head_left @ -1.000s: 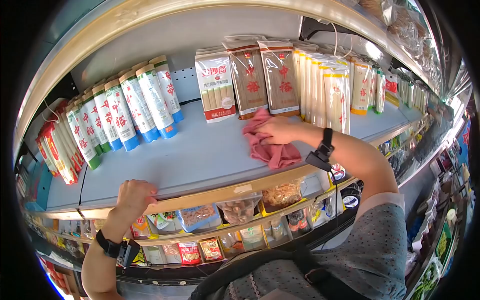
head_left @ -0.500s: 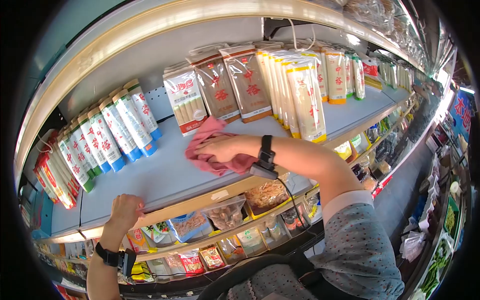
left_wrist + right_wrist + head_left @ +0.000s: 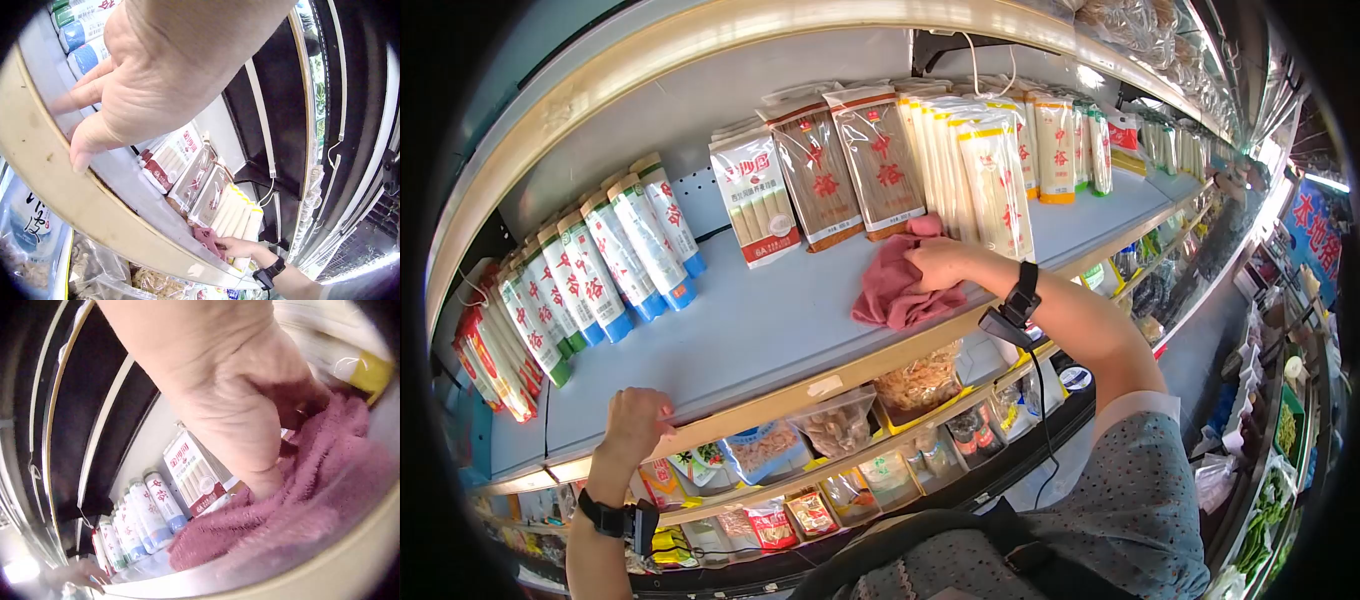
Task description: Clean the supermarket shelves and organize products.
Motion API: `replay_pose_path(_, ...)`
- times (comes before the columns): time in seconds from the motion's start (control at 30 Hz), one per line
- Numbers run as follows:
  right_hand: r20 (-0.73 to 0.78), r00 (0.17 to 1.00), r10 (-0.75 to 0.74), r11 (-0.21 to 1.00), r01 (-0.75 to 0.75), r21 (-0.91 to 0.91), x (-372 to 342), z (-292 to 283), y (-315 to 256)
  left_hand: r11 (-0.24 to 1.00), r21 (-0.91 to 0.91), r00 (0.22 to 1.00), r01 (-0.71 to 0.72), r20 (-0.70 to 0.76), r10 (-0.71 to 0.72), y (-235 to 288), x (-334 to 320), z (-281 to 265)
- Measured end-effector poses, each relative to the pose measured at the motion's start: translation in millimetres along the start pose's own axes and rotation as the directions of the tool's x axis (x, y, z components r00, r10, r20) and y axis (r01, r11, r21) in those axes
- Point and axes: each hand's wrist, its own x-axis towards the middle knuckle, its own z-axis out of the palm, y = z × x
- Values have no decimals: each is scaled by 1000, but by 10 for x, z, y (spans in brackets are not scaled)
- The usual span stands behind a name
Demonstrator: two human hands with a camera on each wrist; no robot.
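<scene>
A pink cloth (image 3: 892, 290) lies bunched on the grey shelf (image 3: 730, 330), in front of the brown noodle packs (image 3: 885, 160). The right hand (image 3: 940, 265) presses on it with bent fingers gripping its folds; in the right wrist view the cloth (image 3: 300, 487) bulges around the thumb and fingers of that hand (image 3: 244, 406). At the shelf's front edge on the left rests the left hand (image 3: 636, 422). The left wrist view shows this hand (image 3: 137, 94) with fingers loosely extended over the shelf and thumb at the edge strip, holding nothing.
Paper-wrapped noodle rolls (image 3: 605, 265) stand at the left, beside red packets (image 3: 495, 360). White-and-red packs (image 3: 755, 195) and yellow-ended packs (image 3: 990, 185) line the back. Bagged dried goods (image 3: 835, 425) fill a lower shelf. Another shelf edge (image 3: 730, 40) curves overhead.
The right hand and cloth moved left along the shelf, then back right towards the yellow-ended packs. The head view has turned rightward. The left hand remains at the shelf edge.
</scene>
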Motion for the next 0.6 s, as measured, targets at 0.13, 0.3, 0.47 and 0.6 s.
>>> replay_pose_path(0.13, -87, 996, -10, 985, -5, -170, 4, 93, -192, 999, 32, 999, -9, 43, 7, 58, 48, -69)
replay_pose_path(0.3, -213, 959, -185, 981, 167, -98, 141, 101, -812, 999, 26, 997, -36, 71, 34, 34, 51, -41)
replay_pose_path(0.47, -293, 949, -116, 992, 127, 18, 220, 25, -1127, 989, 72, 991, -133, 27, 131, -19, 52, -6)
replay_pose_path(0.6, -469, 882, 43, 731, 292, 617, 108, 65, -877, 996, -87, 997, -25, 66, 31, -35, 62, 2)
